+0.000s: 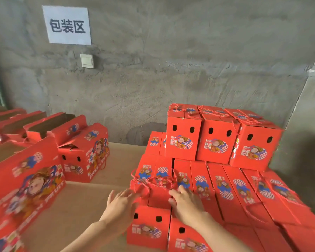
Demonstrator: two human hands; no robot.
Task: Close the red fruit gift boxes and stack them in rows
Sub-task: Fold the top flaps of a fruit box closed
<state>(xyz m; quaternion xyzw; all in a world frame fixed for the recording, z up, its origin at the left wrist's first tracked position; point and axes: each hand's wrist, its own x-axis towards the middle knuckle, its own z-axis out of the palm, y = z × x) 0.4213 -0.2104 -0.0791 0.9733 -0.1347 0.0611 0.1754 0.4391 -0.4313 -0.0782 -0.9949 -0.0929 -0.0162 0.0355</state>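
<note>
At the near left corner of the stacked rows, a red fruit gift box (149,226) stood upright with its top flaps shut and its two-holed front face turned to the camera. It sat on a brown cardboard sheet (91,197), touching the next box on its right. Red rope handles (153,181) lay looped across its top. The left hand (122,202) was at the box's upper left edge, its fingers (130,194) straight and spread; motion blur made it hard to tell, but they seemed to touch the edge. The right hand (186,203) lay flat on the top at the seam with the neighbouring box, fingers straight and close together, pointing towards the rope handles and curled round nothing.

To the right, the lower row (225,188) of closed boxes ran side by side to the frame's edge. Behind them, three more closed boxes formed an upper row (215,142), their printed faces forward and rope handles lying on top.

Across the sheet to the left, well apart from the stack, an open box (84,155) stood with its flaps up. A larger blurred box (25,180) leaned near the camera, and further open boxes (44,122) showed brown insides behind.

On the grey concrete wall (189,70) hung a white paper sign (67,24) with dark characters, with a light switch (87,60) just below it.
</note>
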